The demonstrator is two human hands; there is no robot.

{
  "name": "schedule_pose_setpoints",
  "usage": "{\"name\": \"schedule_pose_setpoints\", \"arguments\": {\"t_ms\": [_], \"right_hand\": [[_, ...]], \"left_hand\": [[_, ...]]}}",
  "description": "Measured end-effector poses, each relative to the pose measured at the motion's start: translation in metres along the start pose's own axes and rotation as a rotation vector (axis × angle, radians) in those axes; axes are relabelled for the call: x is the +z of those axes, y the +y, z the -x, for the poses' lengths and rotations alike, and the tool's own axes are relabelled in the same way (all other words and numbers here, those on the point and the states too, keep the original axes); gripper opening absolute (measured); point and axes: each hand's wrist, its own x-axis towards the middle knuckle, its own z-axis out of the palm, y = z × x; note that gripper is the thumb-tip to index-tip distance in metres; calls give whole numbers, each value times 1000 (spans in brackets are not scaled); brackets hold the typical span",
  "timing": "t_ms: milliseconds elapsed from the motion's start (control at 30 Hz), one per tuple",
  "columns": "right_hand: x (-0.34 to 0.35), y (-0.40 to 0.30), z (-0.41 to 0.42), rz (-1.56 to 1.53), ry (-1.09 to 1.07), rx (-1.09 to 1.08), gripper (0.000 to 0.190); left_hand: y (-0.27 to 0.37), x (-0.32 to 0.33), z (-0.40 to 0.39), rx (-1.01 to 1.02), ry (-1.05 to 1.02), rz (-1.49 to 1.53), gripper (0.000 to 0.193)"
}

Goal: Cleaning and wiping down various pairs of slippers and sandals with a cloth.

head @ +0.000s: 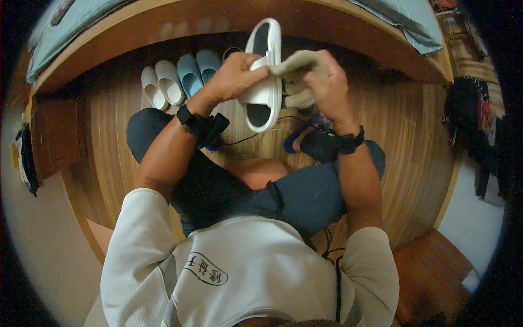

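My left hand [239, 77] grips a white slide sandal [274, 81] by its strap, with the thumb on the strap's side. The sandal is held up lengthwise and has a dark footbed. My right hand [333, 81] holds a beige cloth [300, 63], bunched and folded, against the right side of the sandal near the strap. Part of the cloth hangs below the fingers. Dark bands with devices are on both wrists.
On the wooden floor [400, 163] beyond my left knee stand a pair of pale clogs [170, 83] and a pair of blue-grey clogs [190, 75]. A bed's wooden frame [204, 24] arches across the far side. A thin black cable lies between my legs. Dark clothing hangs at the right.
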Motion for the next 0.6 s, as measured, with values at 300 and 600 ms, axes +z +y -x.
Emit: {"name": "schedule_pose_setpoints", "arguments": {"t_ms": [300, 600], "right_hand": [[3, 6, -10, 297, 166, -59, 24], [-30, 33, -15, -360, -299, 365, 26]], "left_hand": [[11, 25, 24, 333, -303, -201, 25], [44, 28, 63, 546, -499, 140, 22]]}}
